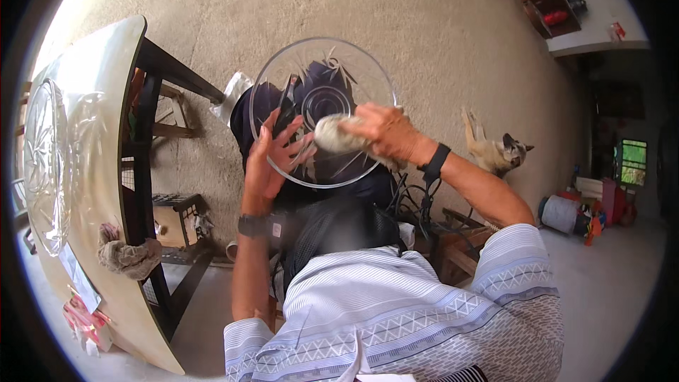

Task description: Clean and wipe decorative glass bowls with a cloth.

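A round clear glass plate (289, 66) with cut patterns is held over the lap, concentric rings at its center. My left hand (270, 156) supports it at the lower left rim, its spread fingers seen through the glass. In my right hand (390, 132) is a bunched whitish cloth (337, 135), which lies over the plate near its center. How firmly the cloth presses on the glass I cannot tell. Both wrists wear black bands.
At the left stands a table (101, 164) bearing another clear patterned dish (45, 164), a gray-brown rag (130, 252) and a red-and-white packet (87, 318). A dog (493, 156) lies on the concrete floor at the right. Black cables (419, 196) hang beside my right forearm.
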